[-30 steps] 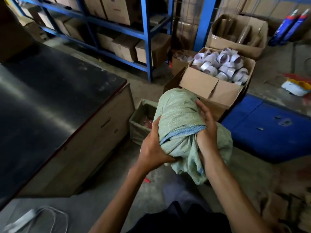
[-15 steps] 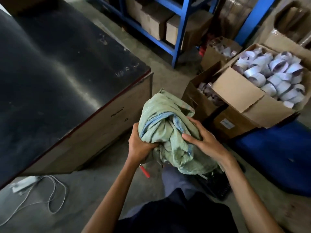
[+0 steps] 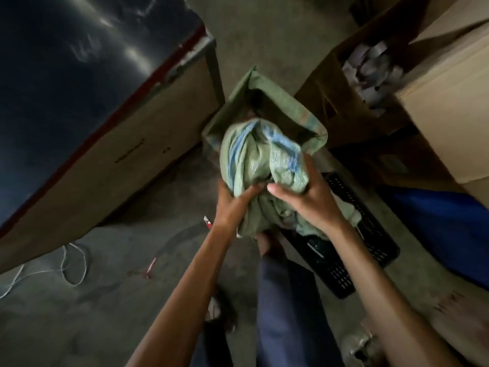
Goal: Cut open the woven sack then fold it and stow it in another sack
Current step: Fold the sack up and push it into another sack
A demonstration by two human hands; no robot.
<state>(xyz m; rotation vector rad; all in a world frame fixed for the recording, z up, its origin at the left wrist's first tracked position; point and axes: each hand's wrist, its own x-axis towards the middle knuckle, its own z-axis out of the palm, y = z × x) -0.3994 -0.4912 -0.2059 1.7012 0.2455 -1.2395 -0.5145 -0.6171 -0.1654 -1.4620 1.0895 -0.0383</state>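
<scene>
Both hands hold a bundled green woven sack (image 3: 260,165), crumpled with a pale blue stripe showing along its folds, directly over the open mouth of a second green sack (image 3: 288,107) that stands on the concrete floor (image 3: 111,308). The left hand (image 3: 234,205) grips the bundle from the lower left, its fingers (image 3: 251,190) clenched into the fabric. The right hand (image 3: 307,200) clasps the bundle from the right, thumb laid across the front and the other fingers wrapped behind the cloth, out of sight. The top of the bundle overlaps the near rim of the open sack; whether it has entered the mouth cannot be told from this angle.

The open sack stands between the corner of a dark-topped desk (image 3: 79,83) on the left and an open cardboard box (image 3: 341,107) on the right, just beside both. A larger cardboard box (image 3: 449,112) sits further right. Under the right forearm lies a black perforated crate (image 3: 352,260), and a blue surface (image 3: 447,229) shows beyond it. On the floor near the left wrist lies a small red-handled tool (image 3: 207,222), blurred, and a white cord (image 3: 71,263) curls by the desk's near edge.
</scene>
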